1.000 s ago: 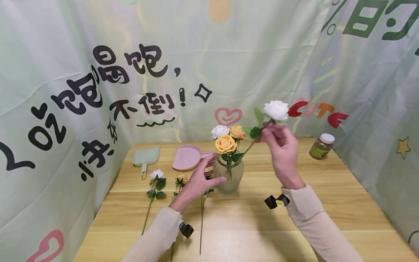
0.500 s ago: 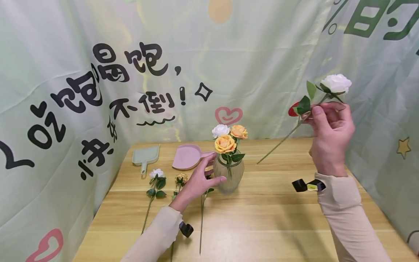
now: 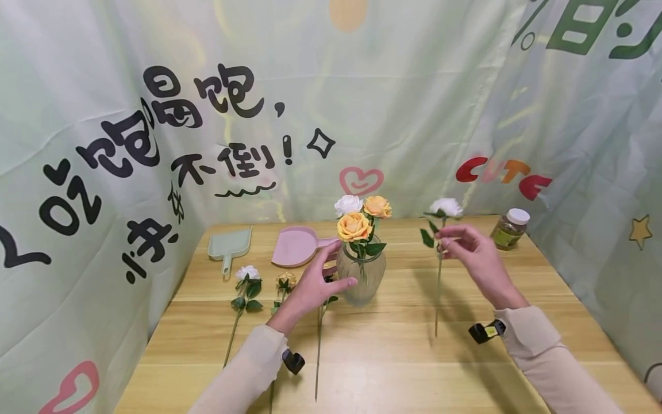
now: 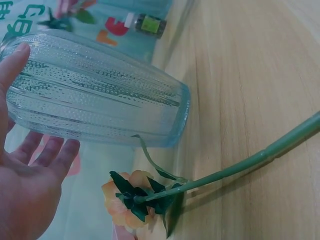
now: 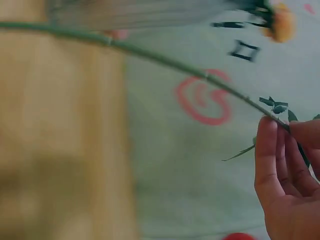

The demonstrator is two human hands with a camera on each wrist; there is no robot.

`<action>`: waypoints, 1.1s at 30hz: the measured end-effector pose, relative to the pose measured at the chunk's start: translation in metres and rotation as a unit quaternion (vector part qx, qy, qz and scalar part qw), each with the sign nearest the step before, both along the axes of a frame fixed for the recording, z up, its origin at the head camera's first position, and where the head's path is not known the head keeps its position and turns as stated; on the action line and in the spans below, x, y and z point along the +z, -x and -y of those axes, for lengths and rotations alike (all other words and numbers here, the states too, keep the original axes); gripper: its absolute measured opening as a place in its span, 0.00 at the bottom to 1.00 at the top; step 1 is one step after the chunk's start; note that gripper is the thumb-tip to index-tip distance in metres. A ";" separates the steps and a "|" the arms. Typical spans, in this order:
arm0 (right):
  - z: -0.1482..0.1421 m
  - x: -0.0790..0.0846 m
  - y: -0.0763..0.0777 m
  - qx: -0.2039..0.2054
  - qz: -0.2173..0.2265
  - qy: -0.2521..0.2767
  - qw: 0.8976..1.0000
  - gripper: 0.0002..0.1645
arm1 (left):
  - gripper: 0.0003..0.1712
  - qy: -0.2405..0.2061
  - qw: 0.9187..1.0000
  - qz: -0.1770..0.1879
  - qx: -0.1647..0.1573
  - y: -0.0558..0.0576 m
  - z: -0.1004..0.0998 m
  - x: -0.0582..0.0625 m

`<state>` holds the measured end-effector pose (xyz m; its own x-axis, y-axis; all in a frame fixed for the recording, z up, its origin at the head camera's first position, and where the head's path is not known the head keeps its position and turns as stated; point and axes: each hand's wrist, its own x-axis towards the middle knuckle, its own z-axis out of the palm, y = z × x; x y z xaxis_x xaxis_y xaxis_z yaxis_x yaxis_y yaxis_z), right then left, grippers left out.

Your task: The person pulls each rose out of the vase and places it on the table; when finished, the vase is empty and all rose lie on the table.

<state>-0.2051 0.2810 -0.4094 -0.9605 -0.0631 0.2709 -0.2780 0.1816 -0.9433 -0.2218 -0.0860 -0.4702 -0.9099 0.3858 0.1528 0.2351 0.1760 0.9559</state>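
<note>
My left hand (image 3: 315,283) holds the left side of a clear glass vase (image 3: 371,277), its thumb across the front. In the left wrist view the thumb and fingers lie on opposite sides of the ribbed vase (image 4: 100,92). A white artificial rose (image 3: 347,206) and two orange roses (image 3: 354,226) stand in the vase. To its right, my right hand (image 3: 481,256) pinches another white rose (image 3: 446,207) just below its bloom. That rose's stem hangs nearly upright in the head view. In the right wrist view the green stem (image 5: 165,61) runs from the fingertips.
A white rose (image 3: 248,273) and an orange rose (image 3: 286,280) lie on the wooden table (image 3: 393,368) at left; another stem (image 3: 318,356) lies beside them. Behind are a grey-green dustpan (image 3: 230,244) and a pink one (image 3: 296,247). A white-capped jar (image 3: 509,230) stands back right.
My right hand has drawn the white rose away from the vase, up to the right, then lowered it partway back left; its stem now points down. My left hand has stayed at the vase.
</note>
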 end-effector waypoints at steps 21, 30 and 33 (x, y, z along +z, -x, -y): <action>0.025 -0.104 0.017 0.135 0.196 -0.053 0.970 0.23 | 0.55 0.009 1.000 -0.008 -0.004 0.001 -0.001 0.000; 0.034 -0.109 0.015 0.108 0.210 -0.099 0.967 0.21 | 0.55 0.011 1.000 -0.002 0.001 -0.002 0.000 0.002; 0.035 -0.105 0.015 0.094 0.197 -0.105 0.970 0.21 | 0.56 0.010 1.000 -0.001 0.000 -0.002 0.001 0.002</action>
<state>-0.2202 0.2460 -0.5142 -0.9532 -0.2607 -0.1532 0.0503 0.3626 -0.9306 -0.2202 -0.0866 -0.4684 -0.9097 0.3883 0.1472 0.2373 0.1952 0.9516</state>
